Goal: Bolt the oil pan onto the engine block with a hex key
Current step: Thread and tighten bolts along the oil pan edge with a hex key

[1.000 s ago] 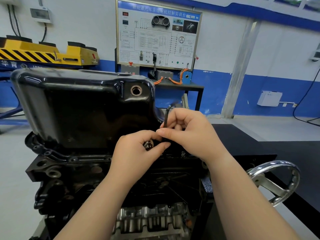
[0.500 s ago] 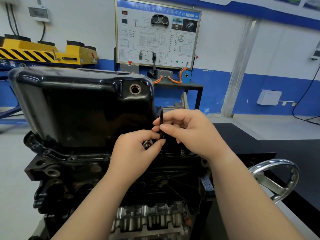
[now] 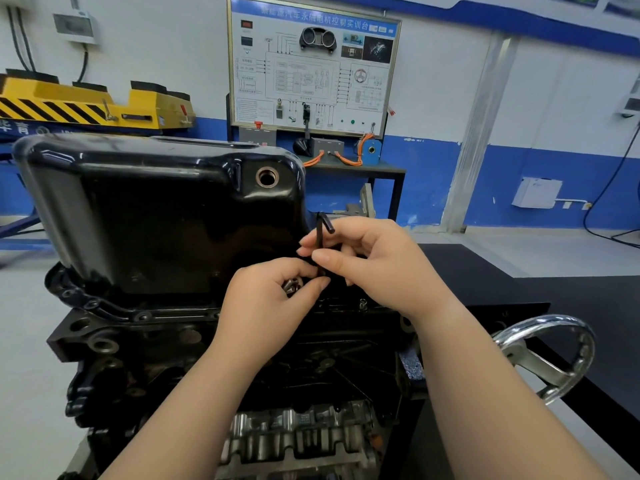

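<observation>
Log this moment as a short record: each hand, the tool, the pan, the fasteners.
left hand: curled round loose bolts, close to the pan's flange
right hand: pinches the hex key, long arm upright, short arm on top
key tip: hidden behind the fingers; cannot tell if it sits in a bolt
oil pan: black, on the engine block
flange bolt: one stands in the flange, below the right hand
handwheel: chrome, far right

glossy black oil pan (image 3: pixel 145 216), seemingly matt hex key (image 3: pixel 320 237)
</observation>
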`<state>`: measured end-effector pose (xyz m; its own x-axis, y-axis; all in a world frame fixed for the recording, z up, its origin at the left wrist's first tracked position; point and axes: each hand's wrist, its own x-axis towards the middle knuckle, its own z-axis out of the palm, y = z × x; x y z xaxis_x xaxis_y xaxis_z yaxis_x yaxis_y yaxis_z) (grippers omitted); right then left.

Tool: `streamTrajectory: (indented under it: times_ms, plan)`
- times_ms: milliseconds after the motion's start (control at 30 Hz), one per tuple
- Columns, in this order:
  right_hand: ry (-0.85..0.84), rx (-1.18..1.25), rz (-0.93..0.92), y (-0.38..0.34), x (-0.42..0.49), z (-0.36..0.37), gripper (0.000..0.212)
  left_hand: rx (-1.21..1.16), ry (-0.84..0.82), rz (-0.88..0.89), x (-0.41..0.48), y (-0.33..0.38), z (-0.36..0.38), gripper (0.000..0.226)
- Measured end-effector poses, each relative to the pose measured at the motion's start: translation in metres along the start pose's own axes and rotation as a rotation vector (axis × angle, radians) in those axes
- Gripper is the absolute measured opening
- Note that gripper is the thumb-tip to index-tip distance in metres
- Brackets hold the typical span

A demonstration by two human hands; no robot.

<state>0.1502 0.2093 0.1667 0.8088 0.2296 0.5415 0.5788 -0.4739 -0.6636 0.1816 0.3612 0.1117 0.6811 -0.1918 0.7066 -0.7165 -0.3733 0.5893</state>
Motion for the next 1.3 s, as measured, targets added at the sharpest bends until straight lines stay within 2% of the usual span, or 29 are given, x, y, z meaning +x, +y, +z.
streamTrajectory:
  times_ms: [100,167,333,533,600,667,800,867,1033,1100,1300]
  plan:
    - [-0.011,0.090,0.027,-0.0010,-0.0012,-0.0002,0.023,0.015,0.004,-0.004,-0.0002,-0.0003,0.0001,0.021]
    - [0.005,0.108,0.043,0.0005,-0.0003,0.0005,0.022,0.017,0.003,-0.017,-0.0001,-0.0008,0.0006,0.013]
    - [0.054,0.037,0.014,0.0027,0.0008,0.0011,0.014,0.016,0.005,-0.010,-0.0004,-0.0005,0.0005,0.005]
    - [0.074,-0.010,0.020,0.0007,0.0008,0.0024,0.026,0.004,-0.010,0.000,-0.0001,0.0010,0.0003,0.005]
    - [0.047,-0.027,0.013,0.0003,0.0007,0.0025,0.018,-0.003,-0.011,0.003,-0.0005,0.0005,0.0000,0.001]
    - [0.020,-0.022,0.008,0.0003,0.0000,0.0017,0.011,-0.003,-0.010,0.008,-0.0005,-0.0003,0.0000,0.008]
    - [-0.016,0.081,0.026,-0.0020,-0.0017,0.0004,0.028,0.013,0.010,0.016,-0.0003,0.0000,0.0002,0.029]
    - [-0.013,0.091,0.039,-0.0011,-0.0015,-0.0001,0.027,0.020,0.011,0.020,-0.0004,0.0005,0.0006,0.031]
    - [0.025,0.038,0.019,0.0020,-0.0001,0.0010,0.016,0.018,0.008,0.018,-0.0008,0.0005,0.0006,0.022]
    - [0.066,0.028,0.032,0.0024,0.0001,0.0021,0.018,0.018,0.002,0.008,-0.0005,0.0006,0.0007,0.010]
    - [0.049,-0.010,0.013,0.0013,0.0001,0.0033,0.018,0.010,-0.004,0.004,-0.0007,0.0006,0.0006,0.006]
